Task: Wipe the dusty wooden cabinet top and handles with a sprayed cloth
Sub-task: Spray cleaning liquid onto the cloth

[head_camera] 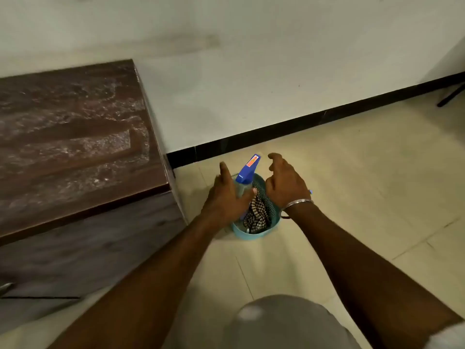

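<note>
A dark wooden cabinet [70, 137] stands at the left, its top streaked with pale dust. A small teal basket [247, 235] sits on the floor beside its right corner. In it stand a spray bottle with a blue trigger head [247, 172] and a crumpled checkered cloth [256, 219]. My left hand [226, 195] is against the bottle's left side, fingers stretched out and thumb across the bottle's front, not closed around it. My right hand [284, 182] hovers over the basket's right rim with fingers curled and apart, holding nothing.
Beige floor tiles [352, 197] spread to the right of the basket. A white wall with a black skirting strip [302, 122] runs behind it. A metal handle [5, 287] shows on the cabinet front at the far left. My knee [281, 323] is at the bottom.
</note>
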